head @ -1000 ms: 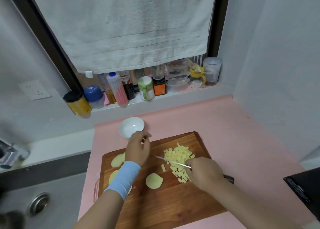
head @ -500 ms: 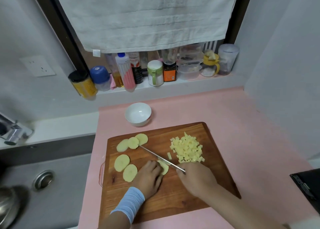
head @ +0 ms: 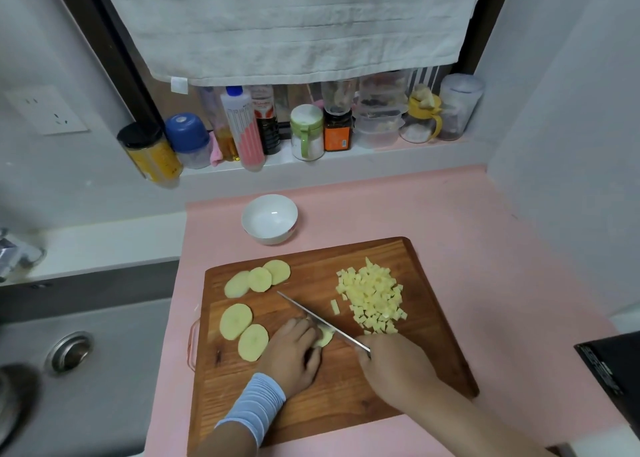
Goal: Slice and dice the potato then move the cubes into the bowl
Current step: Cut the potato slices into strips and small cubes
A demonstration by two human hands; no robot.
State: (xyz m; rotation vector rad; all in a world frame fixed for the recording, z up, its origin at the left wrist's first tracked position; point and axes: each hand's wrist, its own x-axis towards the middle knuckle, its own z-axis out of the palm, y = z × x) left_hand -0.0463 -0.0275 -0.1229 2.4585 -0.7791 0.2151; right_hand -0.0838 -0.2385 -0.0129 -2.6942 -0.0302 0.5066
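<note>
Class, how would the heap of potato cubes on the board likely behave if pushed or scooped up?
The potato cubes are small loose pieces, so a push would probably spread them rather than slide them as one; a stray piece lies apart. Flat-sided, they seem unlikely to roll.

Bare arms; ribbed light-blue wristband [head: 254, 408] on left wrist.

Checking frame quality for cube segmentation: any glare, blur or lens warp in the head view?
Head view: light is soft and even, with only a small highlight inside the bowl. Head view: wide-angle warp slants the dark window frame toward the edge. Head view: potato cubes and knife read cleanly mid-frame; the dark object at bottom left is blurred.
</note>
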